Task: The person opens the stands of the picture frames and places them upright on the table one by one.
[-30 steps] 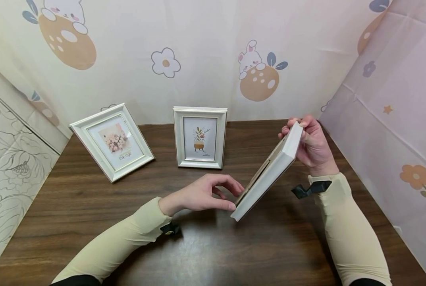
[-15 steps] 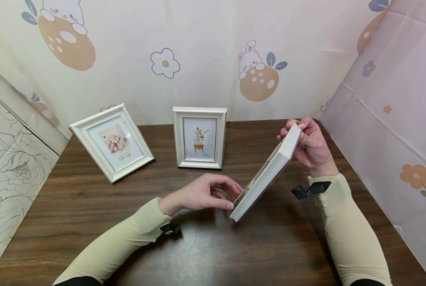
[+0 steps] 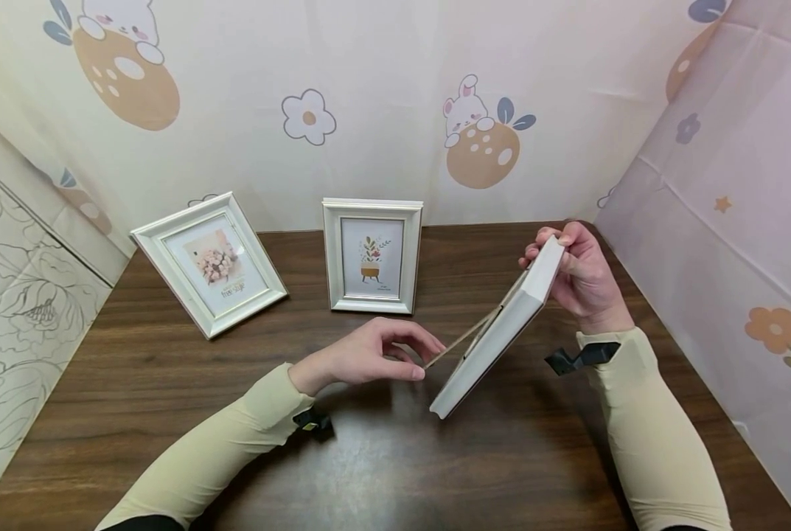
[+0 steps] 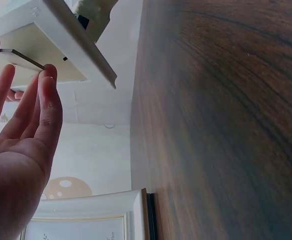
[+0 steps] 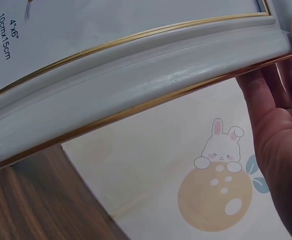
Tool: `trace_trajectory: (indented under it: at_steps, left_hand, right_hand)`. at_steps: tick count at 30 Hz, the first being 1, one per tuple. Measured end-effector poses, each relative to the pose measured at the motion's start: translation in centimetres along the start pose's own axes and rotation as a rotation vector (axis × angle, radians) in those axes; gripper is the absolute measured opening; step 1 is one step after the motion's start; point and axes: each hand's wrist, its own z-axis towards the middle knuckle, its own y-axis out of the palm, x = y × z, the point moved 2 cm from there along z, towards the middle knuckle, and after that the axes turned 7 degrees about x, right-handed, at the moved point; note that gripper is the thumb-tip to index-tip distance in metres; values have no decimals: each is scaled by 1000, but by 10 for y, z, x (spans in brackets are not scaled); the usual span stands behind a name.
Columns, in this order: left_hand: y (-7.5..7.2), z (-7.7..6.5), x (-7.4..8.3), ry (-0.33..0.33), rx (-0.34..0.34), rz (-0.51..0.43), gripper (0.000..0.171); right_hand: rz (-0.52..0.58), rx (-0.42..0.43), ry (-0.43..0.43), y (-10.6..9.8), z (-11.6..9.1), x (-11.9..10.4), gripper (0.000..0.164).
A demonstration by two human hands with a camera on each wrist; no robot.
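Note:
My right hand (image 3: 584, 276) grips the upper end of a white picture frame (image 3: 491, 354), thumb and fingers on opposite sides. The frame slants above the table with its back toward my left hand. That hand (image 3: 375, 354) pinches the free end of the thin stand leg (image 3: 461, 341), which is swung out from the backing. In the left wrist view, thumb and fingertips meet the edge of the leg (image 4: 23, 59) beside the pale backing. Gold trim and part of the print show on the frame's front (image 5: 150, 90) in the right wrist view.
A white frame with a flower photo (image 3: 212, 269) leans, turned, at the back left of the dark wooden table (image 3: 395, 472). Another with a potted-plant print (image 3: 371, 258) stands upright at the back middle. A patterned curtain (image 3: 382, 162) closes off the back.
My left hand has drawn slightly left and up, pulling the stand leg away from the frame's back, where it lay nearly flat. The frame and right hand have shifted slightly.

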Motion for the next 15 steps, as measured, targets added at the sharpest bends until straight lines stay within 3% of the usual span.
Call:
trace_trajectory:
  at_steps: [15]
  left_hand:
    - [-6,-1,-5,9,-5,-55,29]
  right_hand:
    - [-29,-33,26,1,-9,-1,6]
